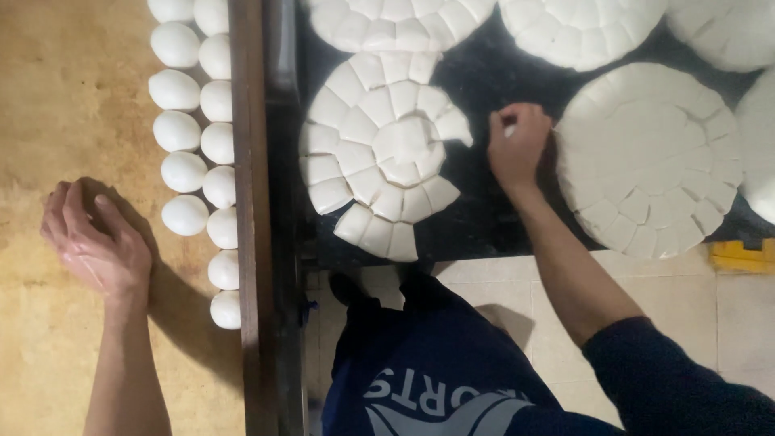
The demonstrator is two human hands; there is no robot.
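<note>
My left hand (95, 240) is cupped palm-down on the tan wooden board (56, 105), fingers curled as if over a dough piece that I cannot see. Just right of it run two rows of white dough balls (198, 153). My right hand (517, 144) is closed around a small white piece of dough above the black surface (484, 218). It hovers between a round dough disc cut into squares with pieces gone (379, 149) and a whole cut disc (646, 157).
A dark wooden rail (249, 210) separates the board from the black surface. More cut dough discs (577, 28) lie at the top and right edges. Pale floor tiles (710, 307) and a yellow object (743, 254) show below.
</note>
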